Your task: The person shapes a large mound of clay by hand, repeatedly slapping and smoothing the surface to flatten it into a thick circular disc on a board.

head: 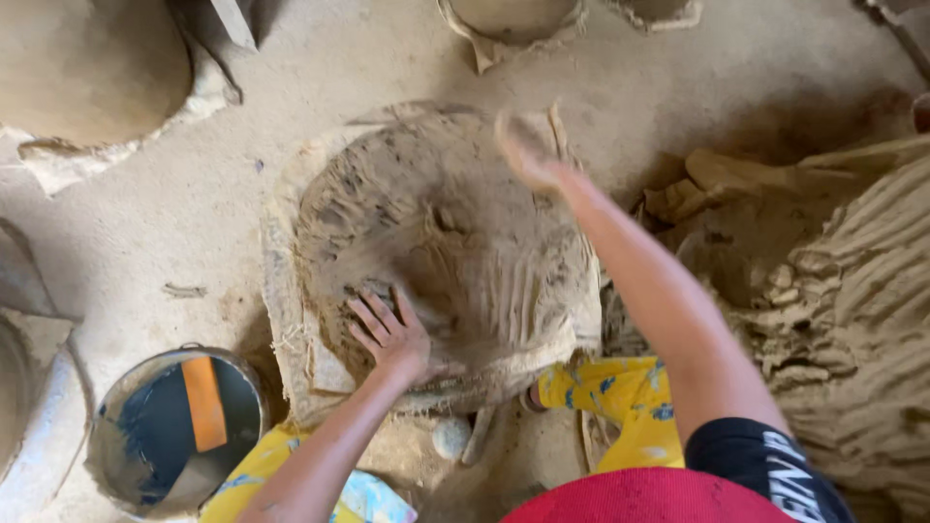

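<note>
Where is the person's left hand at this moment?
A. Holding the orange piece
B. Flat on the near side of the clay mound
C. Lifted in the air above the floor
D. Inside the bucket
B: the left hand lies with fingers spread on the clay mound, away from the bucket.

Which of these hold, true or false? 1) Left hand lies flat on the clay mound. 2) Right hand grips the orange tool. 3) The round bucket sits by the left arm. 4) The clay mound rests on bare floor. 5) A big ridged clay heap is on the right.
1) True: the left hand lies flat, fingers spread, on the domed brown clay mound.
2) False: the right hand is blurred above the mound's far edge; the flat orange tool lies in the round grey bucket.
3) True.
4) False: it rests on pale sacking cloth.
5) True: the ridged clay heap.
</note>
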